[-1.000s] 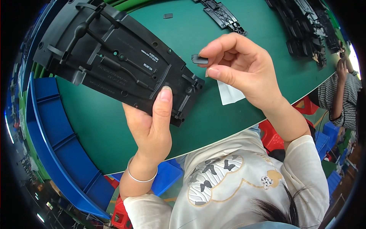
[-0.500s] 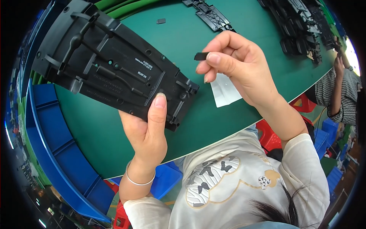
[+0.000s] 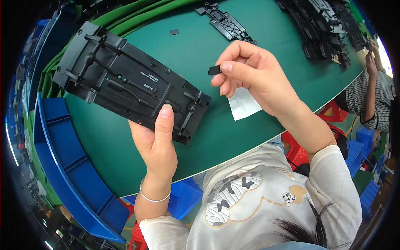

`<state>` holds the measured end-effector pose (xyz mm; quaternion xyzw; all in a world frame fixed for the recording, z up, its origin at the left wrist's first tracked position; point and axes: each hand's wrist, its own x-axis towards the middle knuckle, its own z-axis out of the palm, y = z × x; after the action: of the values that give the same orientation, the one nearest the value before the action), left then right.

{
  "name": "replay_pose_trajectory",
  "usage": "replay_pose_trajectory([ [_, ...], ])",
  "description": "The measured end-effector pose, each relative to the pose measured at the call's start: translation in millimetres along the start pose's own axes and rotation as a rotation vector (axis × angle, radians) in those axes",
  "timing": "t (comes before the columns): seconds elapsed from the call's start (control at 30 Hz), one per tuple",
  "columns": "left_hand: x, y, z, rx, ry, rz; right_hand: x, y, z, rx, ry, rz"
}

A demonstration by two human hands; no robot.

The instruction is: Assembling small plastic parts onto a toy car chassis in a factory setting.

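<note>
A long black plastic toy-car chassis plate (image 3: 135, 89) is held tilted above the table, its moulded underside facing up. My left hand (image 3: 156, 137) grips its near right end, thumb on top and the fingers hidden beneath. To the right of the plate, my right hand (image 3: 250, 75) pinches a small flat black plastic piece (image 3: 214, 70) between thumb and forefinger. A gap separates the piece from the plate. Below my right hand a white sheet (image 3: 245, 106) lies on the table, partly covered by the hand.
On the green table (image 3: 200, 154) lie another small dark piece (image 3: 173, 32) and a black frame-like chassis part (image 3: 227, 23). Several black parts are stacked (image 3: 318, 31) at the far right. A blue divided tray (image 3: 73, 154) borders the left edge. Another person (image 3: 368, 89) sits at the right.
The chassis plate has shifted slightly and tipped flatter, its far end now lower in view. My right hand has moved a little left, the small piece turned slightly.
</note>
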<state>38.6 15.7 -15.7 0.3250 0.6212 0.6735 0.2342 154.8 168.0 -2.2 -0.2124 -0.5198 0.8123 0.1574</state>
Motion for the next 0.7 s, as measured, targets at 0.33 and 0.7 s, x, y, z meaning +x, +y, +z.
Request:
replay_pose_trajectory([
  [0.33, -3.6, -2.4, 2.9, 0.068, -0.068, 0.096, -3.2, 12.5, 13.1, -0.216, -0.005, -0.236],
  [0.7, -3.3, -1.1, -0.1, 0.201, -0.128, 0.191, 1.2, 15.5, 13.5, -0.696, 0.043, -0.688],
])
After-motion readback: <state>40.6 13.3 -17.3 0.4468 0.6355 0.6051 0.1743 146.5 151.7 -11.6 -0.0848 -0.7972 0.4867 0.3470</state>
